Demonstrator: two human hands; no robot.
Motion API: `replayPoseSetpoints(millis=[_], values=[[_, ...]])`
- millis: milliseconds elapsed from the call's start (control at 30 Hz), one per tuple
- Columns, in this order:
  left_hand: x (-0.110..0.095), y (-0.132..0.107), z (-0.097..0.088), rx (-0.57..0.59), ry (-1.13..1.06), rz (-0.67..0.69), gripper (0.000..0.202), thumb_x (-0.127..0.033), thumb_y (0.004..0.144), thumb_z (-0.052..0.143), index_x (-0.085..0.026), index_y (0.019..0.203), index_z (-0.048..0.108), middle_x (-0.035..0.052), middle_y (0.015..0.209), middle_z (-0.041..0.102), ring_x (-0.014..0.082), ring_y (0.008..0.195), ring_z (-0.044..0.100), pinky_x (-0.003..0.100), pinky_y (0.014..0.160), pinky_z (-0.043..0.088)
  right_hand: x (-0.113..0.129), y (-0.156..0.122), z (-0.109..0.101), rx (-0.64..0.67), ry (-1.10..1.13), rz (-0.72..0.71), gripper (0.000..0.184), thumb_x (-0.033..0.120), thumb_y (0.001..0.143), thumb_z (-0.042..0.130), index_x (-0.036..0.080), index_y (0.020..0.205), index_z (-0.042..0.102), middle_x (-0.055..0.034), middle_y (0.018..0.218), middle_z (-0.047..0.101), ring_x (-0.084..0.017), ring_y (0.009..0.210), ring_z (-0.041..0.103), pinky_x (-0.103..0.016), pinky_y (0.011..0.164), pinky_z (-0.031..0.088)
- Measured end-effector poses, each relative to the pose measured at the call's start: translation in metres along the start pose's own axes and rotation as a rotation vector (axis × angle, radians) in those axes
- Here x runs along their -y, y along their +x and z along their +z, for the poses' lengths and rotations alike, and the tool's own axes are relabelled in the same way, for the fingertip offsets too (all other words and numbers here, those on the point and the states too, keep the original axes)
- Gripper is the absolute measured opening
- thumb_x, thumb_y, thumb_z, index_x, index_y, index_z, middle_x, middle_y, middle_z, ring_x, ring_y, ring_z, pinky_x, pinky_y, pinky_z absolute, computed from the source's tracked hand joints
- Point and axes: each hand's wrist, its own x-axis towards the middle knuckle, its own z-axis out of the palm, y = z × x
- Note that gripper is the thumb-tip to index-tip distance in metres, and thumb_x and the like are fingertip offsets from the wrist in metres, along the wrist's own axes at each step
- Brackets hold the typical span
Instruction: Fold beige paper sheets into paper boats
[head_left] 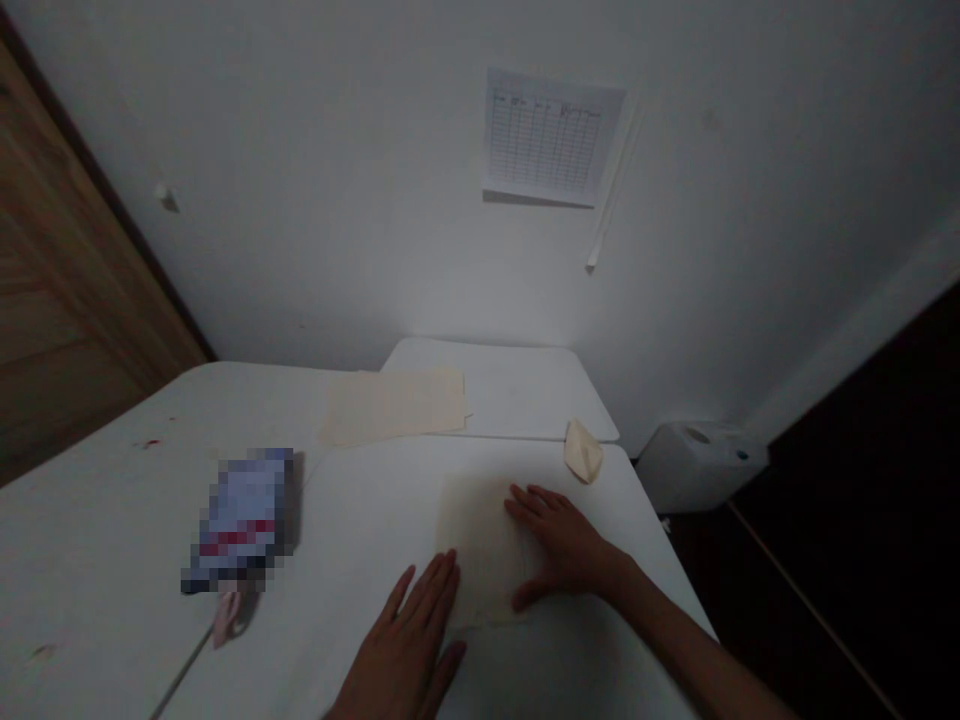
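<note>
A pale cream sheet (480, 545) lies flat on the white table (360, 520) in front of me. My right hand (562, 545) rests palm down on the sheet's right side, fingers stretched out. My left hand (409, 650) lies flat with its fingers extended, the fingertips touching the sheet's lower left edge. Neither hand holds anything.
A larger cream sheet (394, 405) lies farther back. A small folded cream piece (583, 452) sits near the table's right edge. A blurred blue-and-white packet (241, 520) lies to the left. A printed chart (551, 138) hangs on the wall; a white box (701, 462) stands on the floor at right.
</note>
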Motion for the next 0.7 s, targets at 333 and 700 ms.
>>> replayPoseSetpoints(millis=[333, 700], values=[[-0.006, 0.051, -0.002, 0.115, -0.169, -0.237, 0.029, -0.016, 0.093, 0.039, -0.017, 0.09, 0.067, 0.0099, 0.099, 0.069, 0.0237, 0.096, 0.064, 0.044, 0.092, 0.048, 0.0, 0.02, -0.007, 0.134, -0.035, 0.012, 0.142, 0.076, 0.038, 0.076, 0.024, 0.152, 0.009, -0.0126, 0.158, -0.008, -0.039, 0.143, -0.004, -0.055, 0.114, 0.002], [-0.01, 0.095, 0.061, 0.067, -0.093, -0.204, 0.052, -0.03, 0.094, 0.034, -0.01, 0.142, 0.038, 0.0155, 0.15, 0.034, 0.0307, 0.14, 0.028, 0.053, 0.112, 0.023, -0.005, 0.019, 0.001, 0.091, -0.045, -0.018, 0.146, 0.076, 0.043, 0.074, 0.013, 0.152, 0.0, -0.0137, 0.158, -0.004, -0.037, 0.144, -0.002, -0.051, 0.116, 0.003]])
